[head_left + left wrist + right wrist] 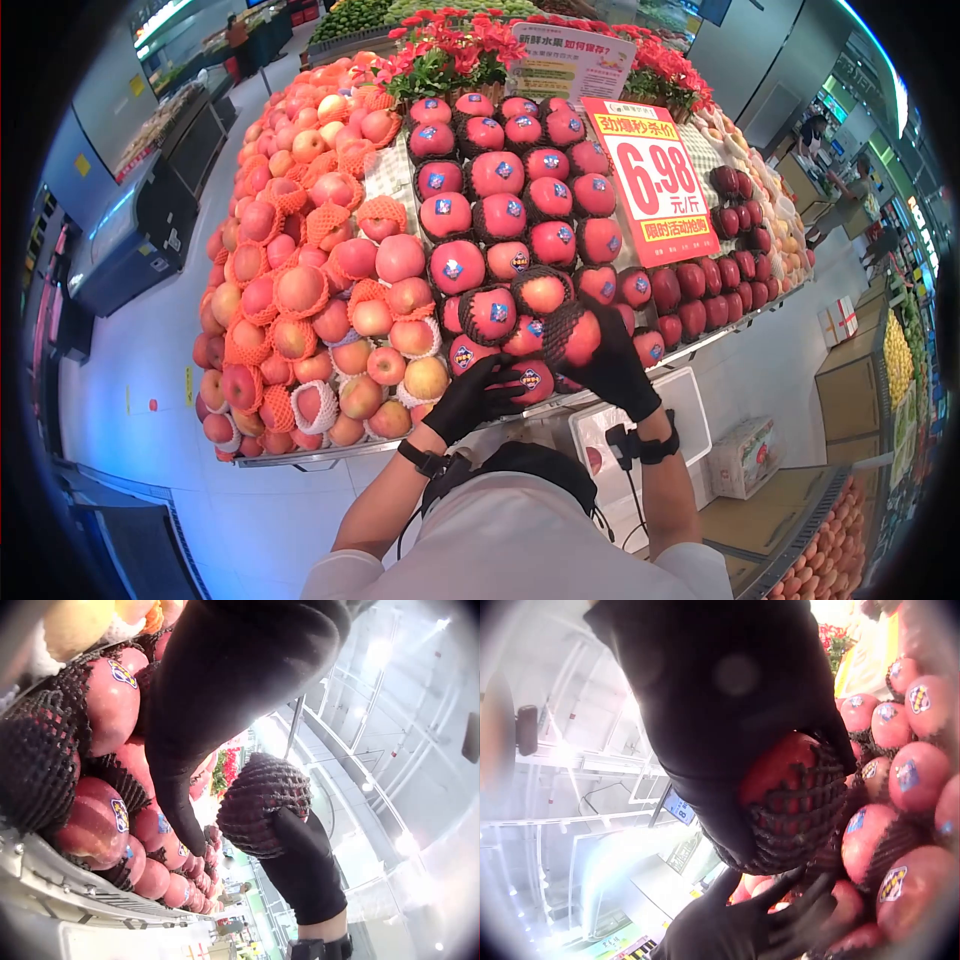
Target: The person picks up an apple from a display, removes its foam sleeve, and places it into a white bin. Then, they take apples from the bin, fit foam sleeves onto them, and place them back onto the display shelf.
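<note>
Both hands wear black gloves. My right hand [612, 368] grips a red apple [572, 338] in a black foam net, lifted over the front of the display; the right wrist view shows the netted apple [799, 799] with fingers and thumb round it. My left hand [478, 398] lies low over the front row, fingers extended, right beside a stickered apple [533, 381]. In the left wrist view its fingers reach down along the stickered apples [109, 705]. Just behind the held apple, a paler apple [543, 292] sits in a black net.
Apples in orange and white nets [300, 290] heap to the left. Dark red apples [705, 300] line the right front, below a red price sign [655, 185]. Red flowers [455, 50] stand at the back. A white bin [690, 410] sits under the display's front edge.
</note>
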Motion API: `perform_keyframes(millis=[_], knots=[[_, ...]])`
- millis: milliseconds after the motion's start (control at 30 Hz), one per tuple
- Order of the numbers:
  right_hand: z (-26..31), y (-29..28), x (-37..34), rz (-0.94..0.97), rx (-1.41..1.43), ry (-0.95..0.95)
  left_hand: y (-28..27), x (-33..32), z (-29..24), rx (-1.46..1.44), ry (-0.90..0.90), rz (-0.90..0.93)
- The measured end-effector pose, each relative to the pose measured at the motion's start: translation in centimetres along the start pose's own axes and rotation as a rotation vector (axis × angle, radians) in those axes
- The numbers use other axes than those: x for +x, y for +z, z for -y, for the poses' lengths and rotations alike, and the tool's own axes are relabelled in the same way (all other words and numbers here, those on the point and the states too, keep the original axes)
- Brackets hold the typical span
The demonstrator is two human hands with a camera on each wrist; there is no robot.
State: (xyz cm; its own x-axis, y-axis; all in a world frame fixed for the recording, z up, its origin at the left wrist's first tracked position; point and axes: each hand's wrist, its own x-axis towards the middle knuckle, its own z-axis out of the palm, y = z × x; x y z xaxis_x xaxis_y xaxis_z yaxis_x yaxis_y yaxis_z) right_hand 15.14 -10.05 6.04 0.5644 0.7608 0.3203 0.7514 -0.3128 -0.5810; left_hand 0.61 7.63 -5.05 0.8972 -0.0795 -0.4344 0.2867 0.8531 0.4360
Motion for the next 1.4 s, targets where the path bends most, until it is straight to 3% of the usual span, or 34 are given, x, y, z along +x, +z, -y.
perform_keyframes(millis=[33,267,333,533,667,867,967,1067,1167,1267,1300,1400], knots=[[-1.7,-0.2,0.7,-0.098,0.038,-0.137,-0.1,0.2,-0.1,-0.009,0.001,-0.009],[-2.4,-0.4,11.0,0.084,0.092,-0.3,-0.3,0.3,-0.9,-0.022,0.012,-0.019],[-2.7,0.7,12.5,0.024,-0.045,-0.432,-0.4,0.3,-1.0,-0.027,0.026,-0.032],[-4.4,6.3,16.1,0.193,-0.172,-0.436,-0.9,1.0,-0.6,-0.02,-0.009,-0.031],[-5.1,7.9,17.2,0.373,-0.215,-0.311,-0.5,0.7,-0.8,-0.032,0.034,-0.038],[-6.0,8.3,17.2,0.347,-0.272,-0.319,-1.2,1.6,-0.2,-0.04,0.092,-0.031],[-6.4,8.2,17.3,0.397,-0.169,-0.333,-1.1,1.7,-0.2,-0.034,0.099,-0.031],[-7.0,6.8,17.2,0.328,0.065,-0.347,-1.0,1.5,-0.2,-0.046,0.104,-0.026],[-7.5,5.0,17.1,0.218,0.02,-0.237,-1.4,1.5,-0.4,-0.099,0.067,-0.02],[-6.2,1.5,16.1,0.16,0.259,-0.002,-1.5,0.9,-0.7,-0.07,0.028,-0.043],[-7.6,1.7,15.4,0.024,0.26,-0.021,-1.5,0.7,-0.8,-0.045,0.02,-0.054],[-9.7,0.2,13.4,0.134,0.052,0.268,-2.9,0.5,-0.3,-0.076,0.093,-0.084]])
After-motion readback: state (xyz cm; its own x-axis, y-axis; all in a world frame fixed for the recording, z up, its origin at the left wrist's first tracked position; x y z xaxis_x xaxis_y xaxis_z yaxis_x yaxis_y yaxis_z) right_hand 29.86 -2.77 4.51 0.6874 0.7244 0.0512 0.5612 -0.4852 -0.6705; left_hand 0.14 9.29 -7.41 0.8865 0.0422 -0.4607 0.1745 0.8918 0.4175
